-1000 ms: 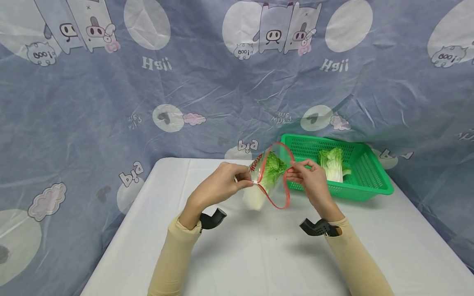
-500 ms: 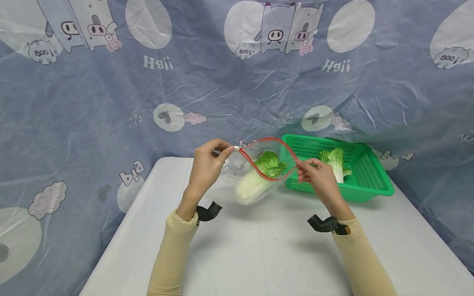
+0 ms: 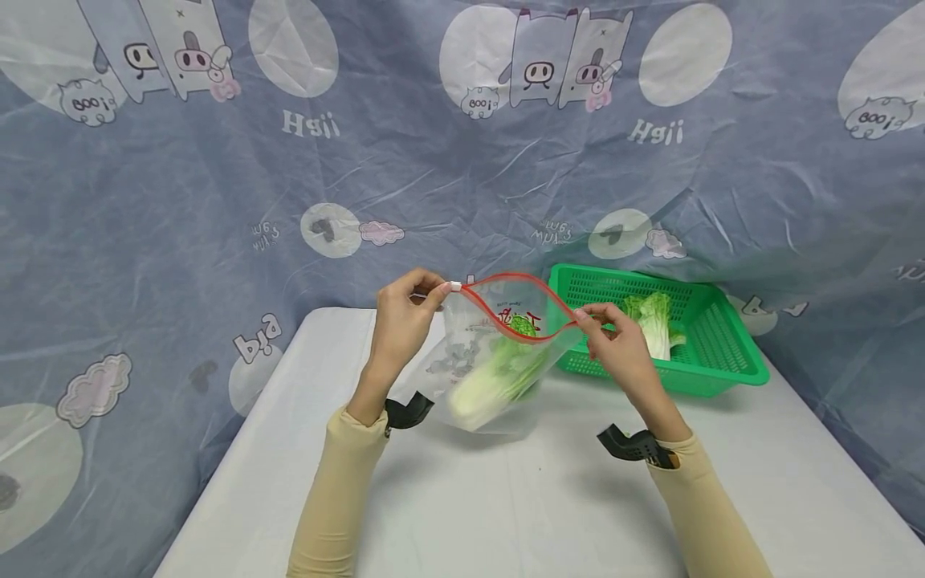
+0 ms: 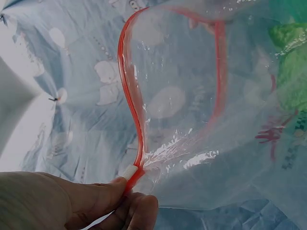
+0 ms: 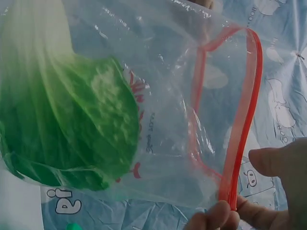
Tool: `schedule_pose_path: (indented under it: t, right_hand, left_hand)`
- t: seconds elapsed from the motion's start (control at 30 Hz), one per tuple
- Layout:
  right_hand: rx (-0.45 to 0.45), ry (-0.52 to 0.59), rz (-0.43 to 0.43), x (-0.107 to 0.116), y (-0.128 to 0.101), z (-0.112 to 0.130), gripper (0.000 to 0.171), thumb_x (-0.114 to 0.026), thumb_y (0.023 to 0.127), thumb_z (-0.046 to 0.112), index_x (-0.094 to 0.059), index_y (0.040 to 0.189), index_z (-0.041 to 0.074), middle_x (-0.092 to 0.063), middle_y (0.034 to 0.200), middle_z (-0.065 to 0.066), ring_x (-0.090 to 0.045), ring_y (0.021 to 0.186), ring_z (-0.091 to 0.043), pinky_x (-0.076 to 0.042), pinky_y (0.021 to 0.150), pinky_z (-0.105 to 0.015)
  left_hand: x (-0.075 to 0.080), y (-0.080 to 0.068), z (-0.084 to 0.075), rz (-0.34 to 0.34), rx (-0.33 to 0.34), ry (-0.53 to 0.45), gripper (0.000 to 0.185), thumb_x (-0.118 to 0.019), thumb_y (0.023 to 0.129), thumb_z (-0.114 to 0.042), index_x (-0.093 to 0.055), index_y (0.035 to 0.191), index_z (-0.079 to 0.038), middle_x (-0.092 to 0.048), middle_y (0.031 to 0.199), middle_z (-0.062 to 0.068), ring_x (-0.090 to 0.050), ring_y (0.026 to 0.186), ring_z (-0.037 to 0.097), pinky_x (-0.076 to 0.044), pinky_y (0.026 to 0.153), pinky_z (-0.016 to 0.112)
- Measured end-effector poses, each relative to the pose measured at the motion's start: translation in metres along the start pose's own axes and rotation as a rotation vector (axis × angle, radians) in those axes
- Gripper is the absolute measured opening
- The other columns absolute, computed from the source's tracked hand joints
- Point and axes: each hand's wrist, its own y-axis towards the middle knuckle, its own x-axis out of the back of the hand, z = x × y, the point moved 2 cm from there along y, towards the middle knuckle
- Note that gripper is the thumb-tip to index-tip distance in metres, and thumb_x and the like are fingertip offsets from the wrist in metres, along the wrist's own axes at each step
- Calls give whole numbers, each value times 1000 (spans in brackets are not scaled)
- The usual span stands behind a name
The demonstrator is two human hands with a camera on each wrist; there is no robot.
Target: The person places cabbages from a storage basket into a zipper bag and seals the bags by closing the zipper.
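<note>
Counter (image 3: 506,514), white cover, nearest edge bare under two sleeved forearms. One black clip-like mount shows at each wrist, two in all.

Left hand (image 3: 400,329): raised above the counter, thumb and forefinger pinching the left end of the bag's red zip strip, right at the small white slider. Other fingers (image 4: 139,213) curled under it.

Right hand (image 3: 614,347): thumb and forefinger pinching the right end of the same strip; the wrist view shows the fingertips pressed together on the red edge.

One clear plastic bag (image 3: 491,353), held up between the two hands, mouth gaping open, the red strip bowed into a loop. Red printing on its side. Bottom of the bag sags down to or just above the counter; contact cannot be told.

One cabbage (image 3: 495,381) inside the bag, pale stem end low and toward the person, green leaves up toward the mouth.

Further back, right: one green plastic basket (image 3: 723,353) on the counter, just behind the right hand. One second cabbage (image 3: 654,321) lies in it.

Behind everything: one blue cartoon-print cloth (image 3: 217,201) hung as a backdrop.
</note>
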Motion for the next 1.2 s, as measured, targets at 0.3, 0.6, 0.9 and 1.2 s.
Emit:
schedule_pose_path:
  t: [0.3,0.6,0.9,1.2]
  right_hand:
    - [222,-32,185,-5,-2,6,22,-59,96,8,-62,117,2,-48,124,-16,-67,93,-23,-58,73,-24]
    - [155,79,167,-32,21,-18,29,-57,98,23,-63,118,3,-55,121,-14,-65,107,-22,-54,85,-21]
    - [138,58,124,-77,58,-29,34,-57,97,31,-65,115,3,-56,127,-14,-61,113,-33,-51,94,-45]
    - [65,74,93,-102,64,-57,29,-64,94,24,-65,112,0,-56,127,-15,-61,112,-31,-50,95,-38]
  left_hand:
    - [8,3,5,-39,17,14,13,-69,90,-17,-70,89,-4,-71,87,10,-69,72,21,-57,64,29]
    - [18,7,10,-149,5,46,14,-67,91,-15,-69,92,-1,-69,88,14,-70,78,23,-57,74,30]
    - [30,3,2,-218,-36,197,11,-66,91,-11,-68,90,1,-67,91,14,-66,92,26,-58,79,35]
    - [22,-22,-26,288,59,373,13,-66,89,-4,-61,77,-3,-59,70,6,-53,61,16,-45,56,27]
